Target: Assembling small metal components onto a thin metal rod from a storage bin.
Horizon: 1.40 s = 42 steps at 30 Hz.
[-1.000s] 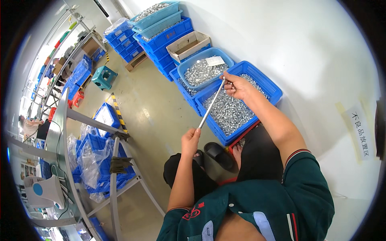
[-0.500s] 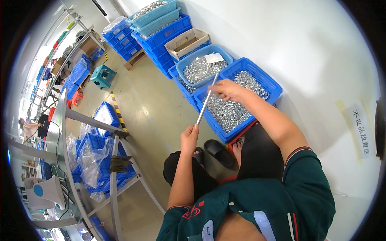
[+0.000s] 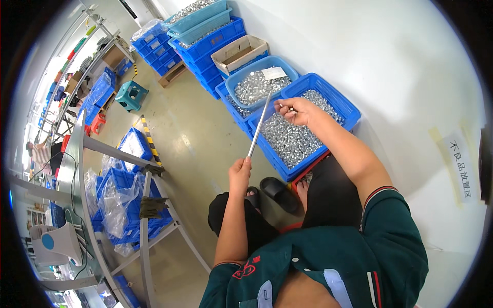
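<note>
My left hand (image 3: 240, 175) is closed round the lower end of a thin silvery metal rod (image 3: 260, 123), which slants up and away. My right hand (image 3: 300, 111) is beside the rod's upper part, a small gap apart, with fingers curled and small shiny metal pieces (image 3: 292, 110) between them. What kind of pieces these are is too small to tell. Under the right hand stands a blue crate (image 3: 277, 168) filled with many small silvery metal parts (image 3: 295, 143). Just beyond the rod's tip is a light blue basin (image 3: 234, 95) of similar parts, with a white paper on it.
Farther off, blue crates (image 3: 205, 61) and an open cardboard box (image 3: 226, 65) stand along the white wall (image 3: 359, 51). A metal-framed workbench (image 3: 146, 241) is at left, beside crates with plastic bags (image 3: 115, 215). Black slippers (image 3: 280, 195) lie near my feet. Another person (image 3: 43, 154) is at far left.
My right hand has come off the rod and moved slightly right, its fingers now turned up and showing metal pieces. The rod, still in my left hand, has shifted slightly left.
</note>
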Motion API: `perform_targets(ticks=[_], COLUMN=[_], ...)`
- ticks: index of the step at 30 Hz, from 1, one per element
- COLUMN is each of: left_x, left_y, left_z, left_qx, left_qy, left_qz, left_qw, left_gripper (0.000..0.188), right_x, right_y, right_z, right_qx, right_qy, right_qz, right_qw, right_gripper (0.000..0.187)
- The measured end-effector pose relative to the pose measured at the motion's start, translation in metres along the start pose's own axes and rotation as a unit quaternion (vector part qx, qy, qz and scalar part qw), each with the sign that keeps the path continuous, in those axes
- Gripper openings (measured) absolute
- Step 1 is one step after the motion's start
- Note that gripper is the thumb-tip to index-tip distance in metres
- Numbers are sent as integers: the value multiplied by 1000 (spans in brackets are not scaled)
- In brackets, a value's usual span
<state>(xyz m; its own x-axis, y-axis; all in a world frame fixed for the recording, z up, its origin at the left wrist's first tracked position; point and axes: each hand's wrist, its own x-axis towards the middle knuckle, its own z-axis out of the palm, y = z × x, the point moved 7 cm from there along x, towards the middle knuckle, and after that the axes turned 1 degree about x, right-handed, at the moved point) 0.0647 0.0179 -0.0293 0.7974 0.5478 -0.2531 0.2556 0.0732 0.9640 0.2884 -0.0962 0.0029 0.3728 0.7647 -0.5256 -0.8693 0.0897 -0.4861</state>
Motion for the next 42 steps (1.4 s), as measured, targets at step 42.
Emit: perform_targets(ticks=[42], left_x=[1], left_y=[-5], left_z=[-1], left_qx=[-23], left_qy=[-9], left_qz=[14], left_qw=[1000], left_gripper=[32], right_x=[-18], right_y=[-17], right_z=[0], right_qx=[-167], right_qy=[-10], right_qz=[-87], right_qw=[982], right_gripper=[16])
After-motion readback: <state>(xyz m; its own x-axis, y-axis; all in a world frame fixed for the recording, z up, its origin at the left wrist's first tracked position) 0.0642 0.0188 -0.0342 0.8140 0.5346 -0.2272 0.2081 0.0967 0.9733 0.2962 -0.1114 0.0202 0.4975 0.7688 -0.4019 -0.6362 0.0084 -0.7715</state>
